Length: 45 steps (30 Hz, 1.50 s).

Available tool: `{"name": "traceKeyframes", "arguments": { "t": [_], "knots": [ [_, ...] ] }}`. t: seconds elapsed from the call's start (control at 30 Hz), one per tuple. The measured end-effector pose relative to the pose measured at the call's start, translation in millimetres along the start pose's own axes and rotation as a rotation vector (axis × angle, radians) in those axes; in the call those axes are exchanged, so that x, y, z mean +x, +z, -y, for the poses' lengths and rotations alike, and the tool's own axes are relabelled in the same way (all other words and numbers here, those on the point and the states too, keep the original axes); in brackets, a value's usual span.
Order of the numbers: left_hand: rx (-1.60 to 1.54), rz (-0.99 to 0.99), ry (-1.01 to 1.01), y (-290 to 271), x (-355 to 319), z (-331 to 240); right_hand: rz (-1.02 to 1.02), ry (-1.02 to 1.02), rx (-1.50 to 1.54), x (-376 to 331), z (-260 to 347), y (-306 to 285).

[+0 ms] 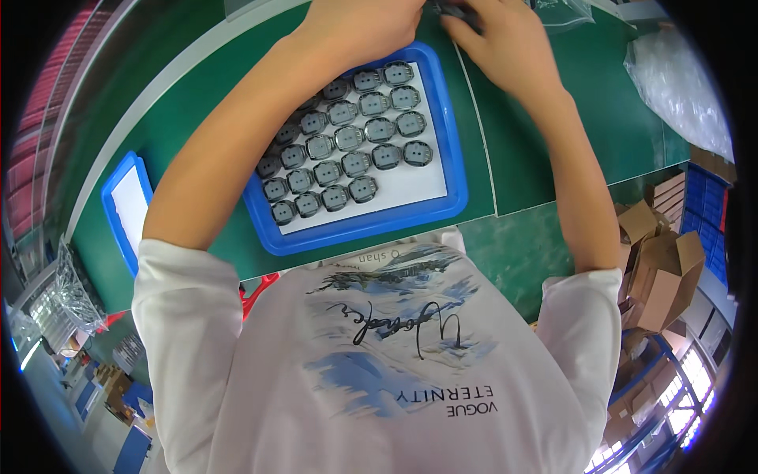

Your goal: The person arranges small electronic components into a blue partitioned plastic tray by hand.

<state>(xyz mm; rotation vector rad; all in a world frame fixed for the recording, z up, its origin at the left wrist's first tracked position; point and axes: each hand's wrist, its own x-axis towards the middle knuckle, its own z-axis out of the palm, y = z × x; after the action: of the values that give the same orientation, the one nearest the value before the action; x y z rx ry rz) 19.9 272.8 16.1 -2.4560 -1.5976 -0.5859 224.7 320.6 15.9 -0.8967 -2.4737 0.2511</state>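
Note:
At the top edge of the view, my left hand (365,30) and my right hand (505,43) are close together, past the far rim of a blue tray (363,227). Between them is a small dark part (459,11), cut off by the frame, with my right thumb beside it. My left hand is curled closed, its fingertips out of sight, so what it grips cannot be made out. The tray has a white liner (409,186) bearing rows of grey, rounded parts like watch cases (348,137). My left forearm hides some of them.
A second blue tray with a white liner (129,201) lies left on the green table (545,170). Clear plastic bags (681,87) lie at the far right. Opened cardboard boxes (663,268) and blue crates (705,209) stand beyond the table's right end.

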Motion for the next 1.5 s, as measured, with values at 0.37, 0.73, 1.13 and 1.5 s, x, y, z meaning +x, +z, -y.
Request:
{"name": "traceKeyframes", "arguments": {
  "t": [0.37,0.73,1.13,1.5],
  "knots": [
    [-0.064,-0.158,-0.747,-105.5,-206.4,-7.2,-0.141,0.02,0.077,-80.4,-2.4,-4.9],
    [0.047,-0.282,-0.837,-83.0,-273.2,-44.6,0.01,0.076,0.056,-80.6,-5.9,-14.3],
    [-0.514,-0.221,-0.179,-52.0,-144.6,-119.1,0.194,-0.229,0.289,-97.9,64.2,-54.3],
    [-0.497,0.025,-0.239,-45.7,-136.3,-112.8,0.332,-0.268,0.254,-98.7,68.8,-29.6]
  ]
}}
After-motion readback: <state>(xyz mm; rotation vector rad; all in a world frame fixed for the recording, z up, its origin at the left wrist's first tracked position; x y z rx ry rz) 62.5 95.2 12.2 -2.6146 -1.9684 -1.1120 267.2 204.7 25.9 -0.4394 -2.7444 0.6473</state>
